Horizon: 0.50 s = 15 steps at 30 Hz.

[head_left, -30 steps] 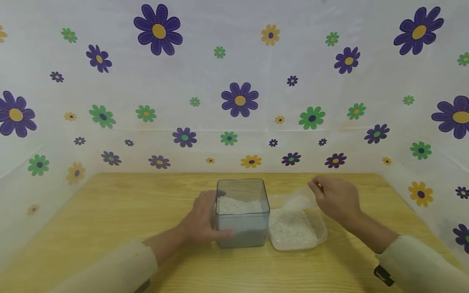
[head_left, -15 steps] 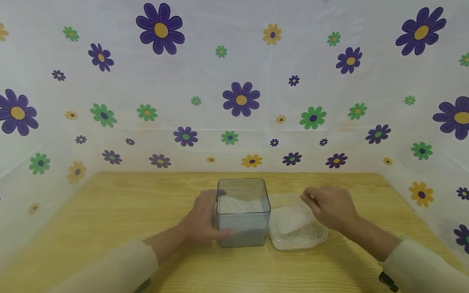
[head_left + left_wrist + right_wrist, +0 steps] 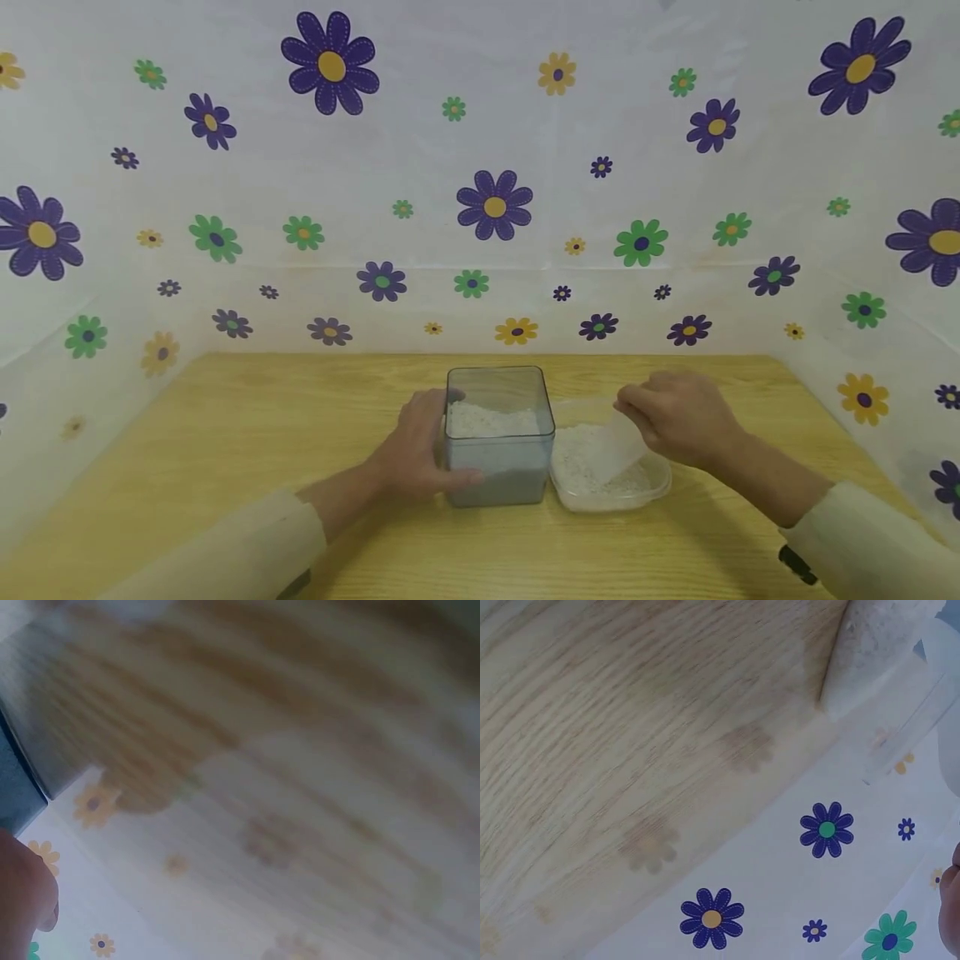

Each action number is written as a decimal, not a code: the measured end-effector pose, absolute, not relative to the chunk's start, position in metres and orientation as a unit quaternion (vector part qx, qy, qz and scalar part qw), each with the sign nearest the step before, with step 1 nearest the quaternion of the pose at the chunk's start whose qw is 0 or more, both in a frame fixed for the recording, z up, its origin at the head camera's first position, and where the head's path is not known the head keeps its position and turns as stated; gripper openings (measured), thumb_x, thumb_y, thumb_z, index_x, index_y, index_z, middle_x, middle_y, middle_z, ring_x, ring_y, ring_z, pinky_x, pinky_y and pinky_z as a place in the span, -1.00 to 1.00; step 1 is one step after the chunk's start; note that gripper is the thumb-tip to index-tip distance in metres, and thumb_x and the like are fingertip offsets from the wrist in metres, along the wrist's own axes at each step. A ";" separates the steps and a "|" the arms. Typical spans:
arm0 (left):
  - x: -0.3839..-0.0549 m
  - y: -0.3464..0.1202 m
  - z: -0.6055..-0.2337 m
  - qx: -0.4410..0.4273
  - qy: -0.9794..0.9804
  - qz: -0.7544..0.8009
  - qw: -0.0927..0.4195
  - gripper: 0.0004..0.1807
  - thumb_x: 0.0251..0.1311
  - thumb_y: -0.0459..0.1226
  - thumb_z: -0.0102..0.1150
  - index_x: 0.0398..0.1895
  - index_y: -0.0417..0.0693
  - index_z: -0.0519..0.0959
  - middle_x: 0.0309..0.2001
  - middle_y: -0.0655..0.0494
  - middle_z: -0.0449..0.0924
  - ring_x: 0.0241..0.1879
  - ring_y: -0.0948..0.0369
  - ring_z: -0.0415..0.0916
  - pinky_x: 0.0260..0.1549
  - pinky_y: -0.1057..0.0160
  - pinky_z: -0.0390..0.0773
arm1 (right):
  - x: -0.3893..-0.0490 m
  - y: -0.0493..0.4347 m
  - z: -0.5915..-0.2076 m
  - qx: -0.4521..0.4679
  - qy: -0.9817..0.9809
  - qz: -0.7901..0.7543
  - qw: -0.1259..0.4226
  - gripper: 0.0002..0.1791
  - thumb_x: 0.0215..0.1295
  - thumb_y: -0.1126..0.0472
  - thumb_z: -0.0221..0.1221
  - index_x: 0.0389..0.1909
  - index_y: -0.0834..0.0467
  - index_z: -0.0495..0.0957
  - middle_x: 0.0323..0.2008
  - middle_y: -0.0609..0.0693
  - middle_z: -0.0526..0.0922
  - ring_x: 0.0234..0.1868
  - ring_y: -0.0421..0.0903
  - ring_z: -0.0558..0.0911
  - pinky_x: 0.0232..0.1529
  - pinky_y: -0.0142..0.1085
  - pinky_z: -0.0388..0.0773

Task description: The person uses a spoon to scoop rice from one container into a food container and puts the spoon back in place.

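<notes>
In the head view, a grey see-through square box [image 3: 495, 475] stands upright, part filled with white grains [image 3: 491, 421]. My left hand [image 3: 416, 450] grips its left side, thumb across the front and the other fingers partly hidden behind. To the right of the box, a low clear plastic tub [image 3: 663, 483] holds more of the white grains [image 3: 577, 454]. My right hand [image 3: 686, 421] pinches a thin translucent white scraper-like piece [image 3: 621, 450] from above. Its lower edge dips into the tub's grains. The left wrist view catches only a finger [image 3: 26, 892] beside the box corner [image 3: 19, 780].
A clear flap, like a lid [image 3: 581, 408], lies behind the tub. All of this stands on a wood-grain table [image 3: 262, 433]. A white flower-printed cloth [image 3: 420, 167] rises behind it and along both sides.
My right hand has moved left and lowered the scraper-like piece from the tub's back into its grains, then tilted it. My left hand has stayed on the box.
</notes>
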<state>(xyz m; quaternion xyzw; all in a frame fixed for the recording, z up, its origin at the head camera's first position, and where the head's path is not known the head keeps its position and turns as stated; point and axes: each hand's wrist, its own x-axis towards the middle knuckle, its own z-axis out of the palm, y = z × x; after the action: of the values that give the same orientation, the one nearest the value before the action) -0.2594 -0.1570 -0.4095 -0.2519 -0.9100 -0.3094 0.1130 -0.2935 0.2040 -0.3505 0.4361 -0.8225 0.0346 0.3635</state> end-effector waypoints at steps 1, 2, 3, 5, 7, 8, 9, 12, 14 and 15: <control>-0.260 -0.157 -0.410 -0.251 -0.910 -0.311 0.109 0.03 -0.14 0.22 0.43 0.34 -0.09 0.25 0.24 -0.03 0.39 0.27 0.02 0.25 0.28 -0.22 0.18 | -0.295 0.204 -0.350 0.438 -0.817 0.032 0.375 -0.52 0.59 -0.04 -0.10 -0.50 0.04 0.58 -0.76 -0.23 0.26 -0.67 -0.32 0.11 -0.63 -0.46 0.04; -0.260 -0.156 -0.410 -0.250 -0.911 -0.311 0.107 0.03 -0.14 0.22 0.43 0.34 -0.09 0.25 0.24 -0.03 0.38 0.28 0.01 0.24 0.29 -0.22 0.17 | -0.295 0.204 -0.349 0.438 -0.810 0.031 0.388 -0.44 0.62 -0.08 -0.22 -0.51 0.05 0.57 -0.76 -0.22 0.25 -0.67 -0.31 0.10 -0.64 -0.46 0.03; -0.260 -0.156 -0.410 -0.249 -0.911 -0.311 0.105 0.03 -0.14 0.23 0.43 0.34 -0.09 0.25 0.25 -0.03 0.38 0.28 0.02 0.24 0.29 -0.23 0.17 | -0.296 0.203 -0.348 0.437 -0.804 0.030 0.403 -0.37 0.62 -0.12 -0.32 -0.51 0.05 0.56 -0.77 -0.21 0.24 -0.68 -0.31 0.09 -0.65 -0.45 0.03; -0.260 -0.155 -0.409 -0.246 -0.912 -0.311 0.102 0.04 -0.13 0.24 0.43 0.35 -0.09 0.24 0.25 -0.03 0.38 0.28 0.02 0.24 0.30 -0.23 0.16 | -0.298 0.201 -0.343 0.426 -0.796 0.033 0.429 -0.35 0.62 -0.12 -0.33 -0.51 0.08 0.57 -0.78 -0.19 0.26 -0.69 -0.30 0.09 -0.67 -0.44 0.03; -0.259 -0.155 -0.408 -0.247 -0.911 -0.314 0.101 0.05 -0.14 0.23 0.44 0.35 -0.10 0.24 0.25 -0.04 0.38 0.28 0.01 0.24 0.30 -0.23 0.15 | -0.300 0.198 -0.336 0.410 -0.791 0.040 0.453 -0.40 0.62 -0.08 -0.24 -0.49 0.10 0.61 -0.79 -0.17 0.29 -0.71 -0.29 0.11 -0.70 -0.44 0.02; -0.259 -0.155 -0.407 -0.247 -0.911 -0.314 0.103 0.05 -0.15 0.23 0.44 0.35 -0.11 0.25 0.25 -0.05 0.38 0.28 0.00 0.24 0.30 -0.24 0.16 | -0.301 0.196 -0.330 0.401 -0.789 0.043 0.464 -0.45 0.61 -0.02 -0.16 -0.49 0.12 0.62 -0.80 -0.15 0.29 -0.72 -0.28 0.11 -0.71 -0.43 0.02; -0.258 -0.155 -0.407 -0.246 -0.911 -0.315 0.105 0.05 -0.15 0.22 0.44 0.34 -0.12 0.25 0.24 -0.05 0.39 0.27 0.01 0.25 0.29 -0.24 0.16 | -0.302 0.194 -0.325 0.392 -0.787 0.049 0.473 -0.53 0.57 0.03 -0.07 -0.50 0.13 0.63 -0.81 -0.13 0.30 -0.73 -0.26 0.12 -0.72 -0.42 0.02; -0.258 -0.155 -0.405 -0.246 -0.909 -0.317 0.110 0.04 -0.16 0.20 0.45 0.33 -0.14 0.26 0.23 -0.06 0.40 0.25 0.00 0.26 0.27 -0.24 0.18 | -0.304 0.185 -0.309 0.365 -0.777 0.069 0.509 -0.77 0.34 0.20 0.18 -0.49 0.18 0.64 -0.82 -0.07 0.30 -0.77 -0.19 0.17 -0.76 -0.36 0.04; -0.258 -0.155 -0.406 -0.248 -0.909 -0.317 0.110 0.02 -0.15 0.20 0.45 0.32 -0.14 0.26 0.22 -0.06 0.40 0.24 0.01 0.27 0.26 -0.23 0.19 | -0.303 0.178 -0.298 0.348 -0.769 0.088 0.529 -0.86 0.24 0.26 0.26 -0.48 0.21 0.65 -0.81 -0.01 0.34 -0.78 -0.12 0.24 -0.78 -0.29 0.10; -0.258 -0.155 -0.406 -0.249 -0.908 -0.317 0.110 0.02 -0.14 0.20 0.45 0.32 -0.14 0.27 0.21 -0.05 0.40 0.23 0.02 0.27 0.26 -0.23 0.19 | -0.302 0.174 -0.293 0.344 -0.766 0.093 0.535 -0.88 0.23 0.27 0.27 -0.46 0.21 0.66 -0.80 0.01 0.37 -0.78 -0.09 0.28 -0.77 -0.27 0.14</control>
<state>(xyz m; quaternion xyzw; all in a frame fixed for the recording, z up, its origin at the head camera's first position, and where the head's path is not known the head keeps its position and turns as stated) -0.2576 -0.1546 -0.4057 -0.2489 -0.9085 -0.3173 0.1098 -0.3018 0.1737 -0.2928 0.3443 -0.7659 0.0931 0.5349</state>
